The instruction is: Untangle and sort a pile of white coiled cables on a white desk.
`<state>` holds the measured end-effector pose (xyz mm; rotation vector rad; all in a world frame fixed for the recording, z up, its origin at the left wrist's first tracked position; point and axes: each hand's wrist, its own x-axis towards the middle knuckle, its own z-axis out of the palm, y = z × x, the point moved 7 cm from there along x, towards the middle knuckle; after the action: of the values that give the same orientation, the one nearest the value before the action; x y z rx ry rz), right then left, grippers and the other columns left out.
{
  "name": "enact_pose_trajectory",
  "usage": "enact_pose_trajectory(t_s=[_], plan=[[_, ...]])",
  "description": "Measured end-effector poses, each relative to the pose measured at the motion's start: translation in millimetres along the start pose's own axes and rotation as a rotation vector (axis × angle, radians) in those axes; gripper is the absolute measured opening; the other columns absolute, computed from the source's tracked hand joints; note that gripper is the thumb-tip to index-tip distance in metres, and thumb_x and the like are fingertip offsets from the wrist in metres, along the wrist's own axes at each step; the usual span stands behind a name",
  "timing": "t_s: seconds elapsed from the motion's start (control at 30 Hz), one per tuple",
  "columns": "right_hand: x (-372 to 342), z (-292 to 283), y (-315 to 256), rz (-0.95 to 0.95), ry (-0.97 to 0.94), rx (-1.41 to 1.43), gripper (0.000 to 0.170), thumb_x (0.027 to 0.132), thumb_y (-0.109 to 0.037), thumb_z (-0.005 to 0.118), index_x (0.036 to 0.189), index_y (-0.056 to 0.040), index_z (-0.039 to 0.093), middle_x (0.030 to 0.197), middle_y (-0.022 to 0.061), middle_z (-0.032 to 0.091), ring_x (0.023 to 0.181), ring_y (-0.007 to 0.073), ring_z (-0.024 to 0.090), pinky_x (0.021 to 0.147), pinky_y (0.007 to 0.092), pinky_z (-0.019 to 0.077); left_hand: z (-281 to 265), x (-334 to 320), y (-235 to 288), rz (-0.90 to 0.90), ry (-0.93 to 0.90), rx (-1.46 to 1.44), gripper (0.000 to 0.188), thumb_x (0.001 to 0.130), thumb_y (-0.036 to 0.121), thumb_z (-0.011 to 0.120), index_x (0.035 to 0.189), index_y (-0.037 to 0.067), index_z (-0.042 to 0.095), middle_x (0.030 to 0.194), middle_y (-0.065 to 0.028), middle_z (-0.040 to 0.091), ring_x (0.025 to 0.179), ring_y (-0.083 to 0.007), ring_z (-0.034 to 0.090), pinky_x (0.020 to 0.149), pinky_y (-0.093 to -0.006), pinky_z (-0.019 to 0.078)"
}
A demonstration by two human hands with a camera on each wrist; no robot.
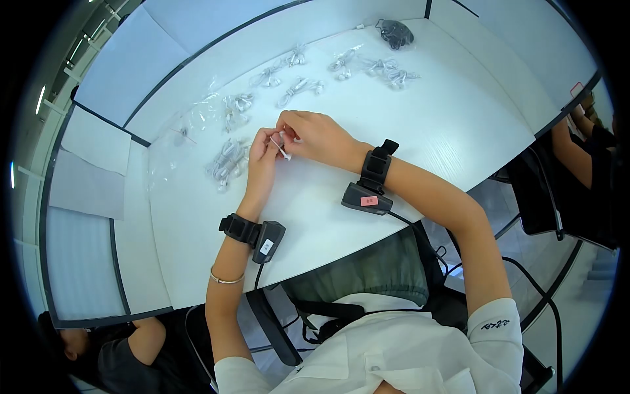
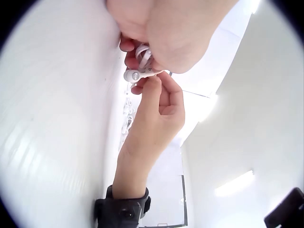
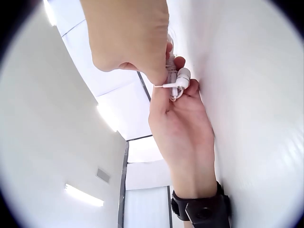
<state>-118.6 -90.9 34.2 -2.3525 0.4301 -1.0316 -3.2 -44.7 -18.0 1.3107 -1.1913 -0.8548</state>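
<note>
Both hands meet over the table around a pair of white wired earphones (image 1: pixel 283 150), whose cord is gathered in a small coil. My left hand (image 1: pixel 260 161) holds the coil (image 3: pixel 172 71) between thumb and fingers. From above, my right hand (image 1: pixel 325 139) pinches the thin cord with thumb and forefinger. An earbud (image 3: pixel 183 79) sticks out beside the fingertips, and the left wrist view shows an earbud (image 2: pixel 131 75) close to the right thumb. Part of the coil is hidden behind the fingers.
Several bundled white cords lie across the table (image 1: pixel 433 138), among them a larger bundle (image 1: pixel 227 161) left of the hands and one bundle (image 1: pixel 300 90) beyond them. Clear plastic bags (image 1: pixel 205 108) lie at the left. A dark tangled bundle (image 1: pixel 395 34) sits by the back partition.
</note>
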Motion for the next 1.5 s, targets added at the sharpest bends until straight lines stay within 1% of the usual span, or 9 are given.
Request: enact_pose_trajectory(t_s=[0.17, 0.47, 0.57, 0.67, 0.87, 1.07, 1.27, 1.37, 1.5], plan=[[1, 0, -1, -0.02, 0.034, -0.109, 0.018, 0.082, -0.019, 0.057, 0.082, -0.0018, 0.051, 0.076, 0.0128, 0.059, 0.073, 0.0299, 0.06, 0.064, 0.0382, 0.0489, -2, 0, 2, 0.0, 0.015, 0.029, 0.023, 0.096, 0.026, 0.046, 0.103, 0.006, 0.056, 0.084, 0.0035, 0.056, 0.074, -0.0041, 0.047, 0.069, -0.02, 0.037], [1, 2, 3, -0.009, -0.041, -0.026, 0.015, 0.08, -0.015, 0.059, 0.084, -0.002, 0.051, 0.074, 0.0108, 0.057, 0.069, 0.0267, 0.058, 0.061, 0.0358, 0.0471, -2, 0, 0, 0.043, -0.002, 0.062, 0.024, 0.097, 0.025, 0.045, 0.103, 0.005, 0.054, 0.085, 0.0013, 0.056, 0.074, -0.005, 0.048, 0.069, -0.0204, 0.0378], [2, 3, 3, -0.002, -0.067, -0.009, 0.018, 0.082, -0.017, 0.056, 0.079, -0.0004, 0.051, 0.076, 0.0136, 0.059, 0.073, 0.0306, 0.059, 0.065, 0.0384, 0.0476, -2, 2, -6, 0.041, -0.02, 0.024, 0.022, 0.097, 0.024, 0.043, 0.102, 0.005, 0.053, 0.085, 0.0016, 0.055, 0.073, -0.0051, 0.047, 0.068, -0.0202, 0.0368], [1, 4, 2, -0.006, -0.065, -0.018, 0.017, 0.081, -0.017, 0.057, 0.079, -0.0005, 0.051, 0.077, 0.0139, 0.059, 0.073, 0.0307, 0.059, 0.065, 0.0384, 0.0478, 0, 0, 1, 0.042, -0.013, 0.038, 0.022, 0.097, 0.026, 0.044, 0.096, 0.004, 0.05, 0.082, -0.0006, 0.053, 0.073, -0.0074, 0.046, 0.067, -0.0217, 0.0365], [1, 6, 4, -0.008, -0.051, 0.011, 0.015, 0.081, -0.014, 0.056, 0.079, -0.0007, 0.05, 0.075, 0.0134, 0.06, 0.071, 0.0312, 0.059, 0.063, 0.0389, 0.0478, -1, 1, 2, 0.063, -0.015, 0.037, 0.023, 0.097, 0.027, 0.044, 0.089, 0.006, 0.05, 0.077, 0.0016, 0.05, 0.07, -0.0062, 0.043, 0.065, -0.0206, 0.0352], [0, 7, 4, -0.026, -0.024, 0.008, 0.014, 0.08, -0.014, 0.056, 0.079, -0.001, 0.051, 0.073, 0.0137, 0.06, 0.07, 0.0311, 0.06, 0.063, 0.039, 0.0476, -3, 2, -1, 0.067, -0.002, 0.03, 0.025, 0.097, 0.028, 0.045, 0.084, 0.007, 0.048, 0.076, 0.0022, 0.049, 0.069, -0.0053, 0.042, 0.064, -0.0206, 0.0347], [1, 3, 6, 0.03, -0.089, 0.074, 0.014, 0.08, -0.015, 0.057, 0.08, -0.0011, 0.054, 0.072, 0.0137, 0.061, 0.068, 0.0298, 0.06, 0.063, 0.0377, 0.0478, -3, 1, 1, 0.046, 0.02, 0.022, 0.022, 0.096, 0.026, 0.046, 0.084, 0.008, 0.047, 0.076, 0.0022, 0.049, 0.069, -0.005, 0.042, 0.064, -0.0206, 0.0348], [0, 5, 8, -0.01, -0.079, 0.109, 0.014, 0.081, -0.014, 0.059, 0.083, -0.0012, 0.056, 0.069, 0.0114, 0.059, 0.061, 0.0253, 0.058, 0.057, 0.0339, 0.0455, -1, 0, 5, 0.055, 0.025, 0.014, 0.02, 0.096, 0.024, 0.046, 0.085, 0.007, 0.047, 0.076, 0.0019, 0.049, 0.068, -0.0055, 0.041, 0.063, -0.0209, 0.0349], [1, 7, 11, 0.012, -0.089, 0.115, 0.014, 0.081, -0.014, 0.059, 0.082, -0.001, 0.057, 0.069, 0.0117, 0.059, 0.061, 0.0247, 0.058, 0.057, 0.0334, 0.0459, -2, -1, 4, 0.044, 0.002, 0.023, 0.018, 0.096, 0.022, 0.046, 0.086, 0.007, 0.047, 0.078, 0.0011, 0.05, 0.071, -0.0059, 0.045, 0.065, -0.0209, 0.0367]])
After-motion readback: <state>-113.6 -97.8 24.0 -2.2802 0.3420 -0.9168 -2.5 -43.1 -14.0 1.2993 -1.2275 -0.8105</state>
